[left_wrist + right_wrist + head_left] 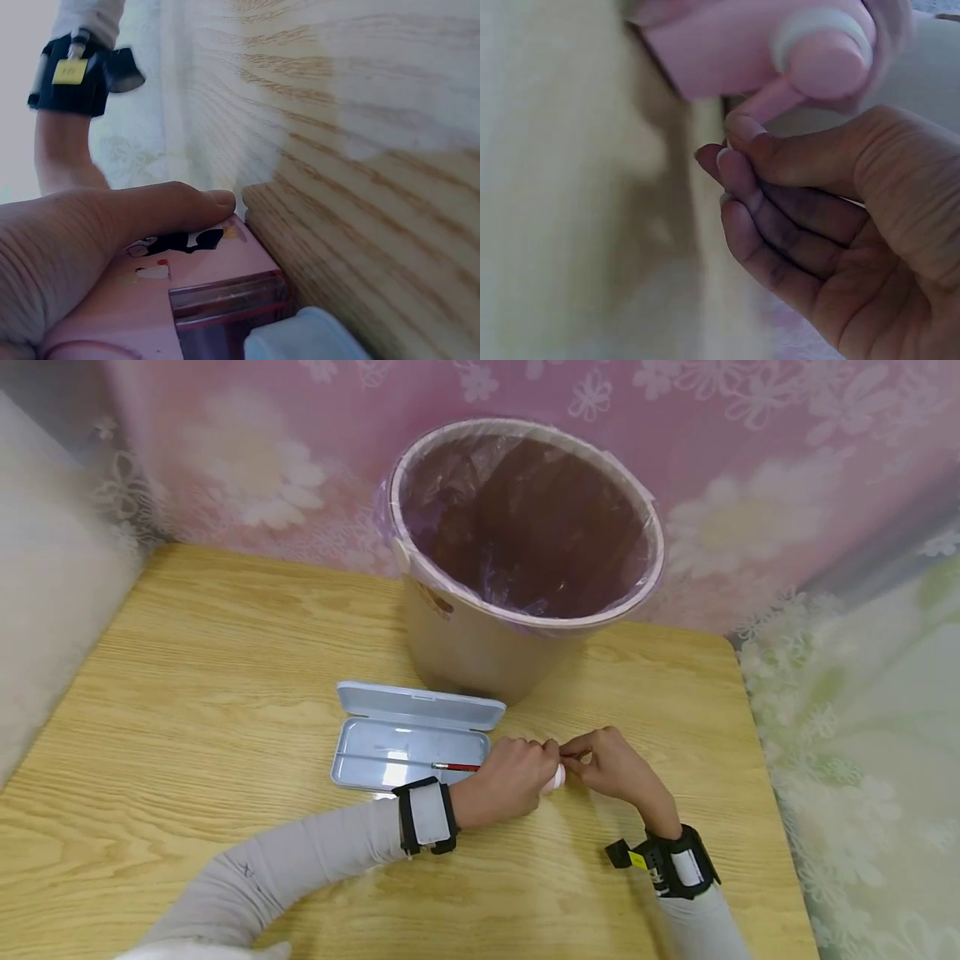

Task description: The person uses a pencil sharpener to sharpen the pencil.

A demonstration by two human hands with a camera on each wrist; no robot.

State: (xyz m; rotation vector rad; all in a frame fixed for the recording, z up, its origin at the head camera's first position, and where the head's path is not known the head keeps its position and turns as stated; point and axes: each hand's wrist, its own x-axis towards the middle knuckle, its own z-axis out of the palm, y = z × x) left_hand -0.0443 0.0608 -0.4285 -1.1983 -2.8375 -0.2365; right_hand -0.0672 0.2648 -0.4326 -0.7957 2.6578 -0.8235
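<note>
My left hand [513,777] grips a pink crank pencil sharpener [225,262] on the table, its thumb lying along the printed top. Most of the sharpener is hidden under that hand in the head view. A red and black pencil [459,767] sticks out to the left of the left hand, over the pencil case; its other end is hidden. In the right wrist view, thumb and fingers of my right hand [817,217] pinch the end of the pink crank arm [776,101]. An open pale blue pencil case [375,739] lies beside the left hand, lid raised.
A large beige bin [480,647] with a clear liner stands behind the pencil case. The wooden table [225,677] ends at a pink floral curtain [285,468] at the back and a pale floral cloth [885,760] on the right.
</note>
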